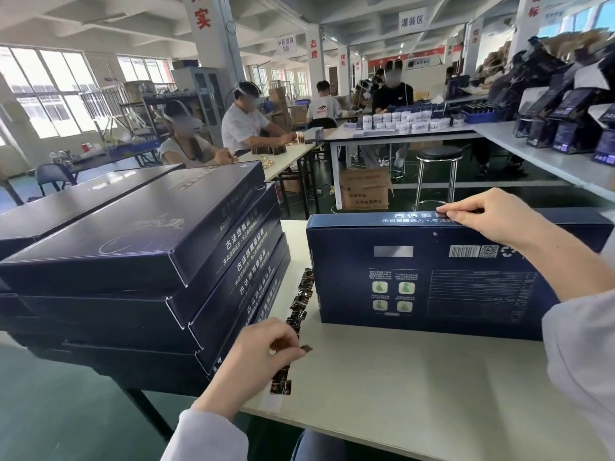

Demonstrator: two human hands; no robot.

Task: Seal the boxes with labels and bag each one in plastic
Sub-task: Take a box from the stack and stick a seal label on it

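While the right hand (492, 218) pinches the upright box (416, 294) at its top edge, the left hand (263, 344) has a label (307, 348) in its grip — sealing step; next, presumably: label across flap.

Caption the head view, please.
Right hand holds a label atop the upright box; left hand pinches a second label by the strip.

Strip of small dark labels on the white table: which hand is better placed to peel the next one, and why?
Left. The left hand pinches a small dark label at the strip of labels; the right hand holds the top edge of the upright dark blue cardboard box, farther away.
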